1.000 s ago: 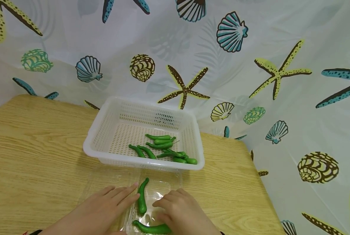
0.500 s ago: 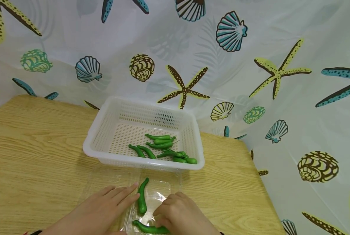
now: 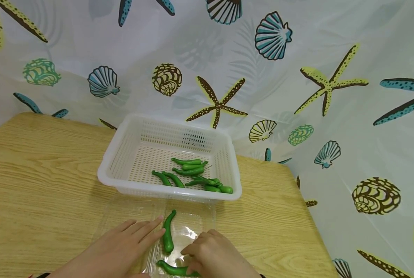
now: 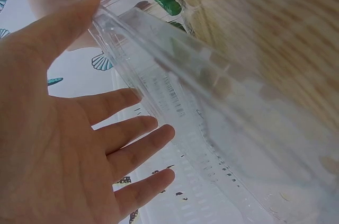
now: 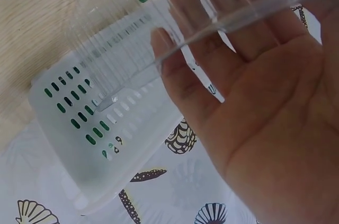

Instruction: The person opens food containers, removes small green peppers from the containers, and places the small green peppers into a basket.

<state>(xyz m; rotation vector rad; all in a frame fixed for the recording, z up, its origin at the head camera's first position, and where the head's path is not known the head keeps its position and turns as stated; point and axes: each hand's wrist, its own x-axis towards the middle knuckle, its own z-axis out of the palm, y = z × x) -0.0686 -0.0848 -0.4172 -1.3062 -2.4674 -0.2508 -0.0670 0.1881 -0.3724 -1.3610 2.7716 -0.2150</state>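
A clear hinged plastic box [image 3: 208, 216] lies unfolded in front of me, with two green chili peppers in its right half. One chili pepper [image 3: 167, 235] points away from me along the hinge; the other [image 3: 172, 268] lies crosswise nearer me. My left hand [image 3: 120, 245] rests over the left half, fingers spread and straight, fingertips by the first pepper. In the left wrist view the left hand [image 4: 90, 128] has an open palm beside the box wall. My right hand [image 3: 213, 253] bends down over the crosswise pepper's right end, a digit touching it; its grip is hidden.
A white perforated basket [image 3: 106, 170] stands just behind the box, with several green chili peppers [image 3: 189, 172] inside, mostly at its right. Both rest on a wood-grain table [image 3: 53, 162]. A seashell-patterned cloth [image 3: 262, 96] hangs behind and to the right.
My right hand has shifted slightly, its thumb side lowering onto the crosswise pepper and uncovering more of it. The left hand and the first pepper stay in place.
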